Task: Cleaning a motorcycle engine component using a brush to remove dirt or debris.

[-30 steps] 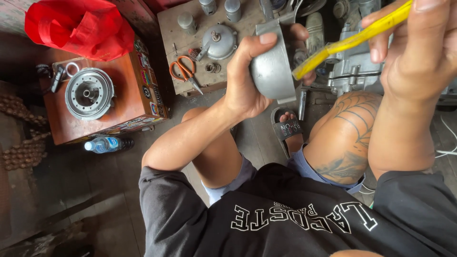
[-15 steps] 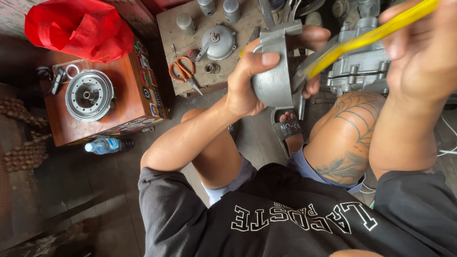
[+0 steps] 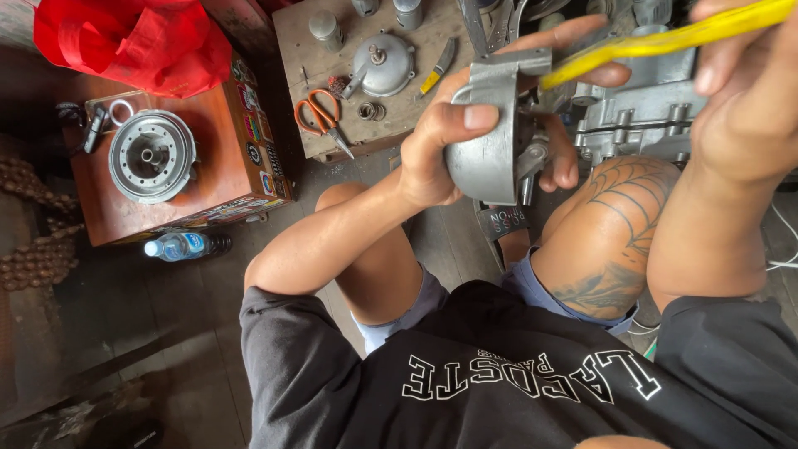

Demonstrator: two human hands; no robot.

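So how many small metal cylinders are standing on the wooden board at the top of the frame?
3 show: one small grey metal cylinder near the board's left corner, and two more cut off by the top edge. Others may lie out of frame.

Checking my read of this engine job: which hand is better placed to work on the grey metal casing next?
Probably the right hand: it holds the yellow tool against the grey metal casing, while the left hand is occupied gripping that casing.
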